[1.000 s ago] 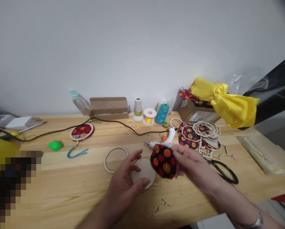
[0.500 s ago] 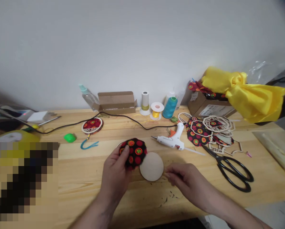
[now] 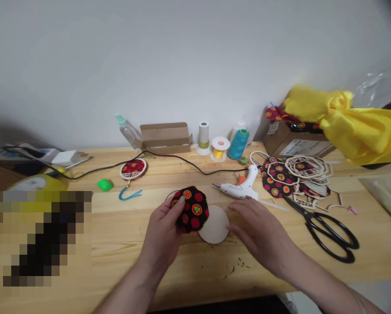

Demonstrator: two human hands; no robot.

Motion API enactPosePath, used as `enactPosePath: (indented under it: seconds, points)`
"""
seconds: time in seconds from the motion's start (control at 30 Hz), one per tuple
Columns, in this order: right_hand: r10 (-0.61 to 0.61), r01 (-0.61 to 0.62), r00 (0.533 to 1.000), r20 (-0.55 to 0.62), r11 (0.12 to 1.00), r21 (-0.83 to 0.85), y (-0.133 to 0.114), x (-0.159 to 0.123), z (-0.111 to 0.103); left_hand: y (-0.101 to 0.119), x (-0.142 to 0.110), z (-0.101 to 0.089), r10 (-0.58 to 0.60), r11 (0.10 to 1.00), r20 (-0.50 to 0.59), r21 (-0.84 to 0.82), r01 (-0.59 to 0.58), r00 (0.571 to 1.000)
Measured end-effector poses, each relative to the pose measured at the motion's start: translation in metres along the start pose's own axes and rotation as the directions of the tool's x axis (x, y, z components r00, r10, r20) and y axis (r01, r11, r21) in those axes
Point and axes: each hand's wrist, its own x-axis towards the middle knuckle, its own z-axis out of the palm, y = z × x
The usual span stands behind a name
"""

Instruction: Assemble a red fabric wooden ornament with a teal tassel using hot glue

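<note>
My left hand [image 3: 162,226] is closed on a round piece of dark fabric [image 3: 193,213] with red and orange flower dots, thumb on top. A thin pale rim shows behind the fabric at its left. A pale round disc [image 3: 215,229] lies just right of the fabric, partly covered by it. At the disc's right edge is my right hand [image 3: 260,233], fingers stretched and apart, with nothing visible in them. Beyond that hand lies a white glue gun [image 3: 237,189], its nozzle to the left.
Black scissors [image 3: 329,229] lie at right, near patterned fabric pieces [image 3: 280,188] and wooden frames [image 3: 304,168]. Thread spools [image 3: 237,146] stand by the wall. A black cord [image 3: 172,155] crosses the table. A round tasselled ornament [image 3: 134,168] and a green lump [image 3: 104,185] lie left.
My right hand has gone from a pinch beside the disc to spread fingers, a little higher. My left hand still grips the fabric. The whole view has shifted slightly.
</note>
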Motion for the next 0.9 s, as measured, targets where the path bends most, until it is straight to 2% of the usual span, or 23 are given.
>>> enactPosePath:
  seconds: [0.1, 0.2, 0.3, 0.4, 0.5, 0.63, 0.73, 0.8, 0.9]
  points:
    - [0.037, -0.037, 0.999, 0.005, 0.997, -0.063, 0.015, 0.004, -0.015, 0.004, -0.014, 0.001, -0.154, 0.97, 0.17, 0.213, 0.117, 0.973]
    - [0.032, -0.028, 0.999, 0.022, 0.986, -0.166, 0.033, 0.01, -0.028, 0.003, -0.026, 0.001, -0.249, 0.878, 0.294, 0.47, 0.087, 0.923]
    - [-0.037, 0.047, 0.999, 0.04, 0.957, -0.287, 0.047, 0.019, -0.037, -0.001, -0.033, -0.003, -0.25, 0.844, 0.34, 0.535, 0.032, 0.906]
    - [-0.114, 0.162, 0.984, 0.137, 0.895, -0.416, 0.057, 0.029, -0.04, -0.006, -0.036, -0.012, -0.24, 0.821, 0.353, 0.571, -0.005, 0.904]
    - [-0.173, 0.266, 0.958, 0.23, 0.837, -0.478, 0.064, 0.037, -0.038, -0.008, -0.04, -0.025, -0.213, 0.714, 0.424, 0.683, -0.157, 0.88]
    - [-0.254, 0.391, 0.911, 0.325, 0.782, -0.485, 0.073, 0.048, -0.035, -0.009, -0.049, -0.039, -0.08, 0.453, 0.551, 0.762, -0.462, 0.83]
    - [-0.299, 0.439, 0.891, 0.342, 0.759, -0.481, 0.075, 0.055, -0.037, -0.013, -0.053, -0.046, -0.006, 0.279, 0.619, 0.755, -0.593, 0.785]
    - [-0.3, 0.452, 0.881, 0.365, 0.763, -0.463, 0.073, 0.058, -0.039, -0.016, -0.055, -0.049, 0.006, 0.23, 0.635, 0.751, -0.62, 0.772]
    - [-0.286, 0.441, 0.876, 0.388, 0.801, -0.406, 0.07, 0.063, -0.041, -0.02, -0.055, -0.052, -0.011, 0.226, 0.643, 0.748, -0.625, 0.766]
